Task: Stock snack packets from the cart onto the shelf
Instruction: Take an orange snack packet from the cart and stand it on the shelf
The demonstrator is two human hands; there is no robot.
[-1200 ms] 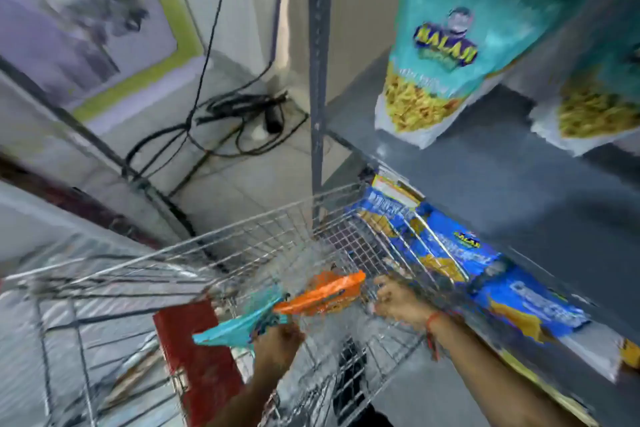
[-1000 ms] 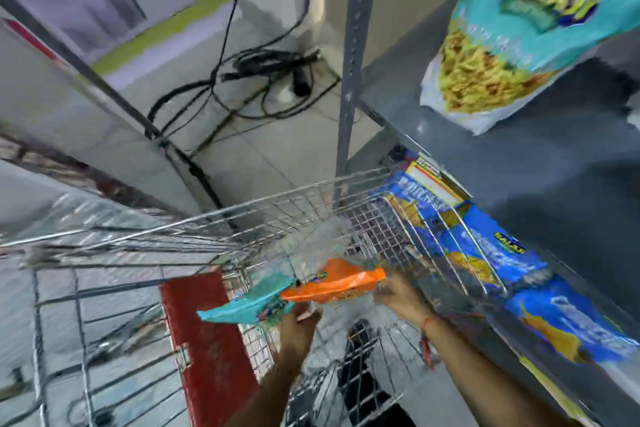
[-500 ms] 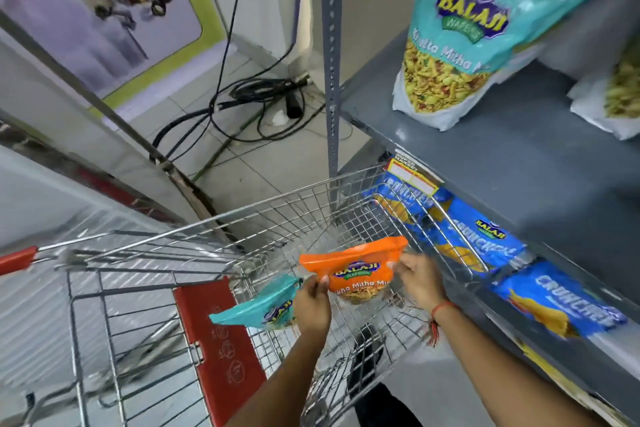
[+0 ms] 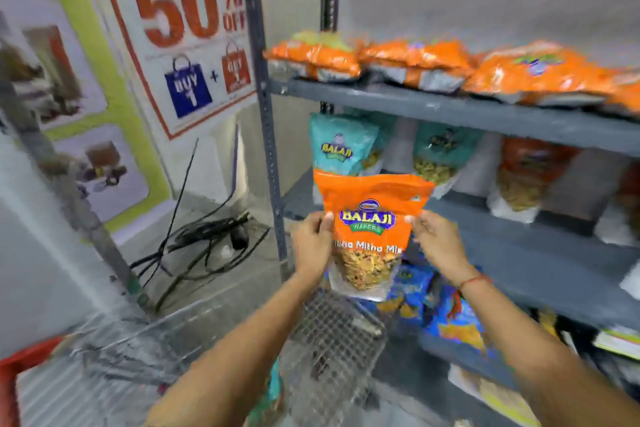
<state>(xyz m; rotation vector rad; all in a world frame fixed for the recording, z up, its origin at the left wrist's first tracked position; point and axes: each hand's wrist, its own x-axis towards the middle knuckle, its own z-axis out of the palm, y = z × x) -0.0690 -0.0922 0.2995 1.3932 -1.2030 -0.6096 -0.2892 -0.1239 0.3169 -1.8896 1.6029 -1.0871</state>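
I hold an orange Balaji snack packet [image 4: 372, 215] upright in front of the grey metal shelf [image 4: 519, 246]. My left hand [image 4: 311, 246] pinches its left edge and my right hand [image 4: 438, 244] pinches its right edge. The packet hangs above the wire cart [image 4: 329, 333], level with the middle shelf board. A teal packet [image 4: 273, 388] shows partly in the cart under my left forearm. Teal packets [image 4: 341, 146] stand at the back of the middle shelf, just behind the orange one.
Orange packets [image 4: 415, 61] lie along the upper shelf board [image 4: 450, 111]. Blue packets [image 4: 450, 319] fill the lower shelf. A shelf upright [image 4: 263, 114] stands left of the packet. Black cables [image 4: 204, 239] lie on the floor by a sale poster [image 4: 187, 28].
Both hands lifted the orange packet up out of the cart to middle-shelf height. My left hand no longer holds the teal packet. My view tilted up to the shelves.
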